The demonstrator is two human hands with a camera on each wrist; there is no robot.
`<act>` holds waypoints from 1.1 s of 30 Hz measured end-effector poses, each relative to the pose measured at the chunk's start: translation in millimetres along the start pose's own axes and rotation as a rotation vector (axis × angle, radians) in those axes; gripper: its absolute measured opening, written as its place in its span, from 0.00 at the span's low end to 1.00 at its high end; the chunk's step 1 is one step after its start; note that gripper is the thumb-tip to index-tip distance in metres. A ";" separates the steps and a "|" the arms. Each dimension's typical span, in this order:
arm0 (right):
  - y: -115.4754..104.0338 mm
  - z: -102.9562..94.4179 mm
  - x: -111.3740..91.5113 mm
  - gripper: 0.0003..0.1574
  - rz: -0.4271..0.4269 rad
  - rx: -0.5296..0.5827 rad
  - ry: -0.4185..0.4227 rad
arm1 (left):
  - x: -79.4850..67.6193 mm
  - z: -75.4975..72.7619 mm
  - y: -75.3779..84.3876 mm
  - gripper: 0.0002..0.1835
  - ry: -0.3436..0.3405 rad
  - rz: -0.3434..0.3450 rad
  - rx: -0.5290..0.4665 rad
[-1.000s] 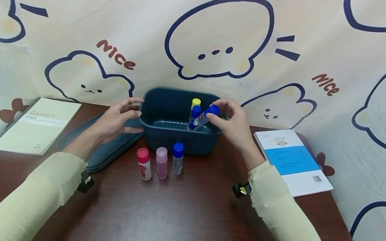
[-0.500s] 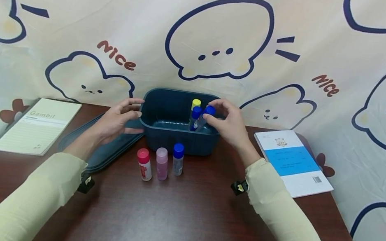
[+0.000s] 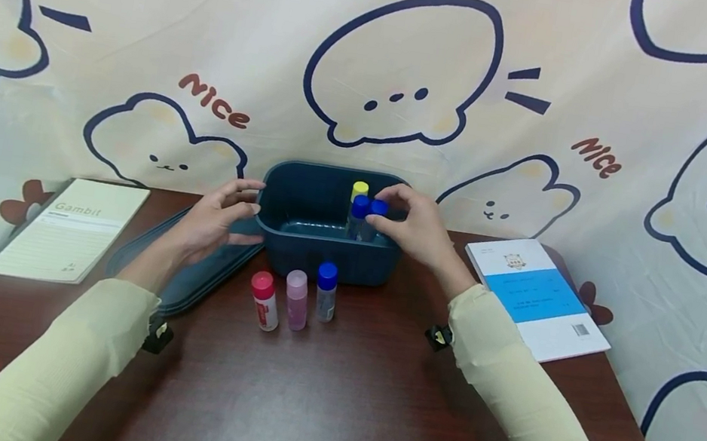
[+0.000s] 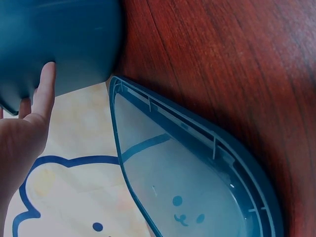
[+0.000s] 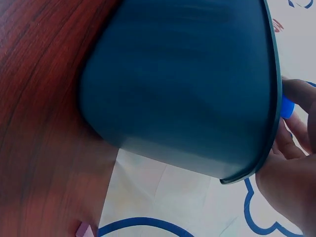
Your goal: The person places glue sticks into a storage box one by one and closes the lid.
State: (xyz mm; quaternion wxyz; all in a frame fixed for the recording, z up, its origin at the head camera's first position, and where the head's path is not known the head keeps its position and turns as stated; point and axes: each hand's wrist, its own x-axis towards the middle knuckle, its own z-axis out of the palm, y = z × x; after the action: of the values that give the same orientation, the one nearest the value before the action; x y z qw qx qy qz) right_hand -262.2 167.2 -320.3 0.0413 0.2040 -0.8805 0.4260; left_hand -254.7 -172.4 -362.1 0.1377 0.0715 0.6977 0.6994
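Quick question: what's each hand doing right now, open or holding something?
Left hand: open, touching the dark teal bin.
Right hand: holding a blue-capped glue stick inside it.

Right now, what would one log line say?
left hand: touching box; right hand: pinching blue-capped tube inside box; three tubes: in front of box; lid: on table, left of box

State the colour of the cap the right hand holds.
The cap is blue, clearest in the head view.
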 end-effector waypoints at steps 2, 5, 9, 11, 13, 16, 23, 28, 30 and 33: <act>-0.7 0.2 1.0 0.21 0.003 -0.037 -0.025 | 0.1 -0.1 0.2 0.27 -0.001 0.000 -0.002; -1.3 0.5 2.3 0.21 0.006 -0.087 -0.063 | 0.4 0.1 0.4 0.27 -0.002 -0.003 -0.002; -1.8 0.8 4.2 0.21 0.021 -0.137 -0.107 | 0.9 0.3 0.4 0.27 -0.004 -0.005 0.003; -2.6 1.2 5.2 0.21 0.040 -0.163 -0.129 | 1.0 0.4 0.5 0.27 -0.005 -0.005 0.003; -3.7 1.9 6.4 0.21 0.063 -0.189 -0.151 | 1.0 0.5 0.6 0.27 -0.005 -0.006 0.003; -6.0 2.5 8.1 0.20 0.091 -0.217 -0.179 | 0.7 0.4 0.9 0.27 -0.003 -0.006 0.002; -10.9 2.8 11.4 0.19 0.096 -0.250 -0.221 | 0.1 0.0 1.0 0.27 -0.003 -0.001 0.006; -11.8 5.1 12.8 0.18 0.087 -0.277 -0.224 | 0.3 0.0 0.2 0.27 -0.002 -0.001 0.008; -12.5 6.8 13.4 0.19 0.084 -0.284 -0.221 | 0.5 -0.7 0.2 0.27 0.001 -0.001 0.008; -13.5 9.3 14.4 0.19 0.093 -0.287 -0.214 | 1.0 -0.6 -0.1 0.27 0.000 -0.002 0.009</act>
State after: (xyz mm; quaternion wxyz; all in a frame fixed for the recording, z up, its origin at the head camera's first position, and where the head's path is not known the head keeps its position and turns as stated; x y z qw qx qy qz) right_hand -269.1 147.9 -312.7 -0.0436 0.1993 -0.9401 0.2731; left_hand -255.8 -172.7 -362.3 0.1379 0.0714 0.7009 0.6961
